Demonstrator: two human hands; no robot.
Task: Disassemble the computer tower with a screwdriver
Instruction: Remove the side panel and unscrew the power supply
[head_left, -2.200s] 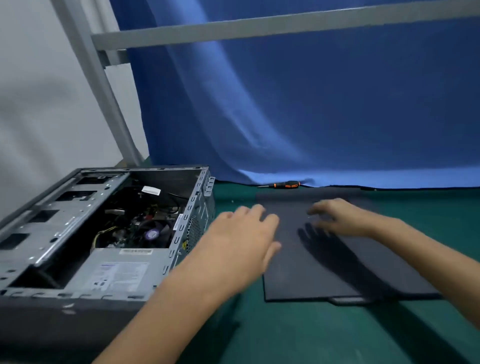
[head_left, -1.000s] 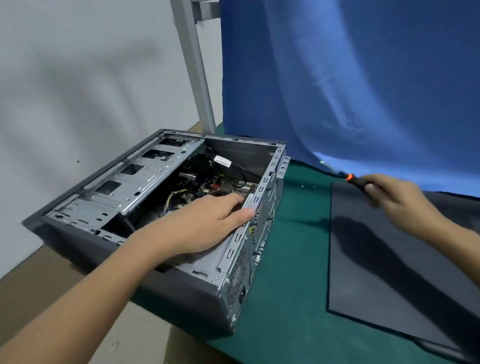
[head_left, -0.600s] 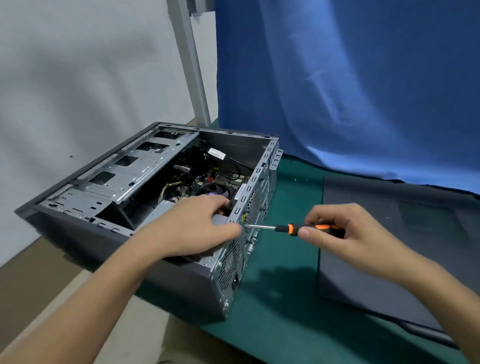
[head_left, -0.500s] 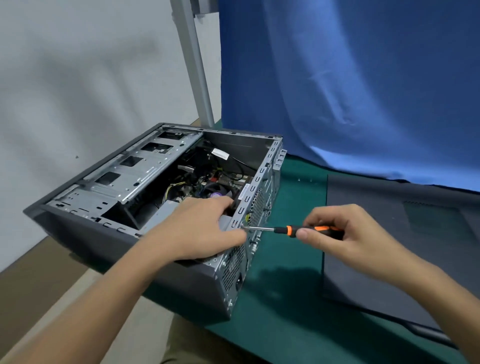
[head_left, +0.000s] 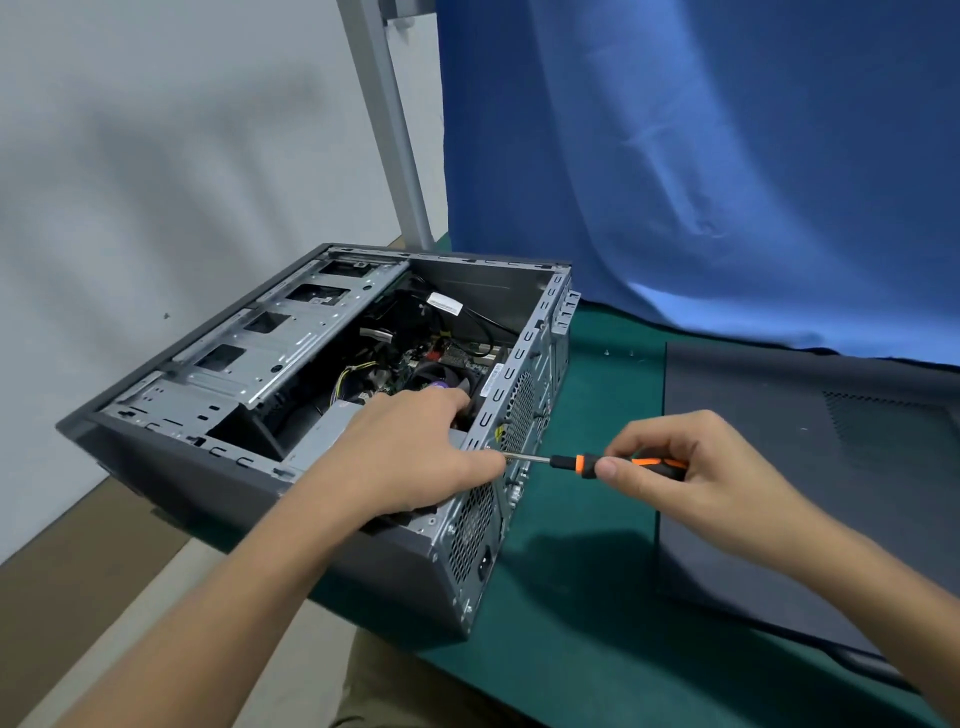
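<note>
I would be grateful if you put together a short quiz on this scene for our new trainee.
1. True or false: the side panel lies flat on the green mat, to the right of the computer tower.
2. The right hand holds the screwdriver by: A) its shaft; B) its handle; C) its tip.
3. Fill in: the screwdriver's tip meets the tower's perforated ___ wall, beside the thumb of the left hand.

Key: 1 true; 2 B; 3 rear.
</note>
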